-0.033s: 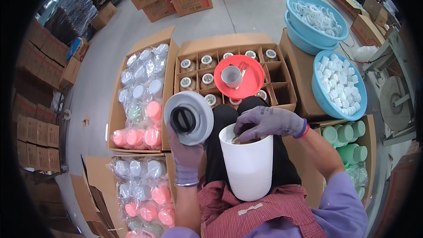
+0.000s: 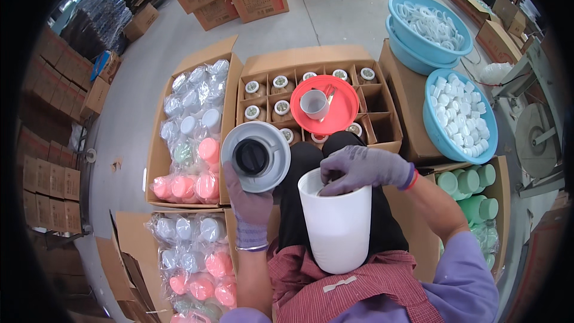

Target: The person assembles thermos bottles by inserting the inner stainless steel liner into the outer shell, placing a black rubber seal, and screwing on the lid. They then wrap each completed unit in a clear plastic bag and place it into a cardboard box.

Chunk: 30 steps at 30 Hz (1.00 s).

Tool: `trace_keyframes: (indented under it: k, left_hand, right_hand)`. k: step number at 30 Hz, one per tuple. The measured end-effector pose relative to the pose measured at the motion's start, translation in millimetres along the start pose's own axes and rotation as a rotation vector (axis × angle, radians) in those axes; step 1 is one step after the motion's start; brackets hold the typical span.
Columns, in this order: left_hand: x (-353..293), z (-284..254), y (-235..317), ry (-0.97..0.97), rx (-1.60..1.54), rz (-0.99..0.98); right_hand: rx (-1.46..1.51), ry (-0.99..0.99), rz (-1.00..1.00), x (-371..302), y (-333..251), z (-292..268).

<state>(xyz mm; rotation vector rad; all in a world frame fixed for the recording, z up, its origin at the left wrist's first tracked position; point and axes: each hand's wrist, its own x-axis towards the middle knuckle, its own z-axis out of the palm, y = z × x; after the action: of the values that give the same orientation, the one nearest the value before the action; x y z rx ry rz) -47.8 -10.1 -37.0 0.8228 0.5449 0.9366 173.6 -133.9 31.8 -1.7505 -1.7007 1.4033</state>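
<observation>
In my left hand (image 2: 250, 209) I hold up a round grey lid (image 2: 276, 161), its hollow face with a black round insert (image 2: 251, 157) turned upward. A tall white plastic container (image 2: 336, 227) rests upright between my thighs with its mouth open. The bent fingers of my right hand (image 2: 371, 166) reach over its rim and into the mouth. Their tips are partly hidden, and what they pinch cannot be made out. Both hands wear purple-grey gloves. Beyond the container, a red round tray (image 2: 342, 110) carries a grey cup (image 2: 314, 104) and a small metal tool (image 2: 329, 92).
Under the tray stands a divided carton (image 2: 391, 122) of white-capped bottles. Cartons to the left hold plastic-wrapped clear and pink bottles (image 2: 207, 185). A blue basin (image 2: 431, 116) of white caps and stacked basins of white rings (image 2: 460, 54) sit right, above green bottles (image 2: 478, 209).
The grey lid has turned slightly, so its hollow face and black insert show more squarely. My right hand has shifted slightly at the container's mouth.
</observation>
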Motion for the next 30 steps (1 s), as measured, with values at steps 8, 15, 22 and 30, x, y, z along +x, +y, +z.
trace_keyframes:
  k: [8,15,22,30]
  left_hand:
    - [15.3,78.9,10.5,-0.400,-0.216,-0.026]
    - [36.3,100.2,14.5,-0.470,0.855,0.717]
    - [29.2,94.1,5.4,-0.349,0.105,-0.028]
    - [43.5,74.3,24.3,-0.620,0.751,0.591]
  right_hand:
    - [-0.556,1.010,-0.715,14.3,-23.6,-14.2]
    - [0.557,0.903,-0.573,33.1,-8.2,-19.6]
    - [-0.366,1.233,-0.558,26.8,-15.0,-9.6]
    - [1.076,0.147,-0.213,9.9,22.9,-32.7]
